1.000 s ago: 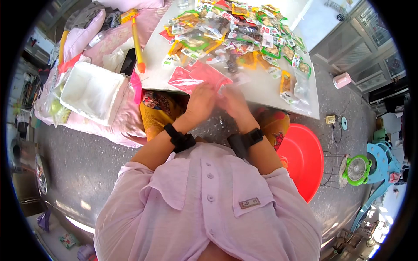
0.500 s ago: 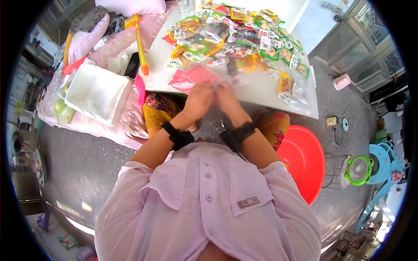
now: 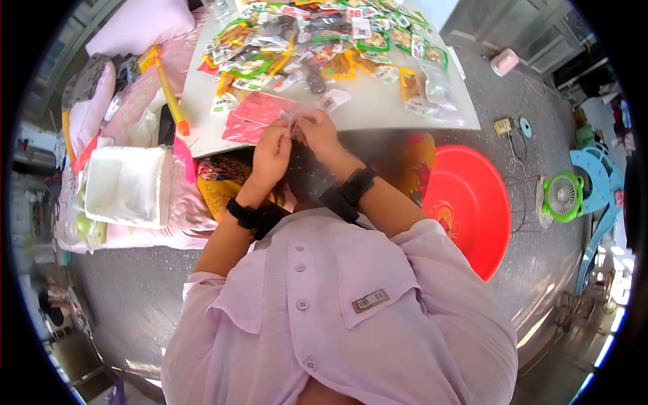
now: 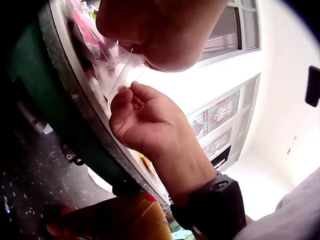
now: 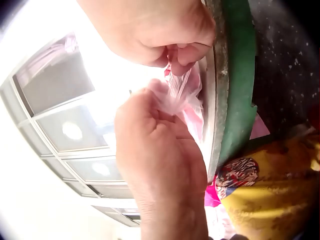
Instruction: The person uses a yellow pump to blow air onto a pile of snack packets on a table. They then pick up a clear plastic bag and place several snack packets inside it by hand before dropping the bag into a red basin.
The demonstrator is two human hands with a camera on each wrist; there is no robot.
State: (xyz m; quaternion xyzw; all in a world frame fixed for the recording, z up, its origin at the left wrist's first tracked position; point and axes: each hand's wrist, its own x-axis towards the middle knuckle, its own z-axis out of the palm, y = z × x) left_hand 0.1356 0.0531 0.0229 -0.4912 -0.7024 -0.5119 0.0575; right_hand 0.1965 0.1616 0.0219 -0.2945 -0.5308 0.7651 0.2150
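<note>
At the near edge of the table, both hands are at the mouth of a pink plastic bag (image 3: 260, 111), which lies flat on the tabletop. My left hand (image 3: 272, 154) pinches the bag's clear, ribbed edge, also visible as crumpled film (image 5: 181, 90) in the right wrist view. Close by, my right hand (image 3: 318, 136) pinches the same clear edge with thumb and curled fingers. A see-through packet with a white label (image 3: 335, 100) lies just beyond the right hand. The left wrist view has the right hand (image 4: 147, 120) below and the left hand (image 4: 165, 30) above, with clear film between them.
Many sealed food packets (image 3: 374, 42) are heaped across the back of the table (image 3: 378, 108). A white foam box (image 3: 128, 182) and a yellow-handled brush (image 3: 169, 98) lie on the bed at left. A red basin (image 3: 472, 202) stands on the floor at right.
The head view has shifted, so the table sits further left and higher. Both hands stay at the bag's mouth; the right hand, blurred a second ago, now shows clearly beside the left.
</note>
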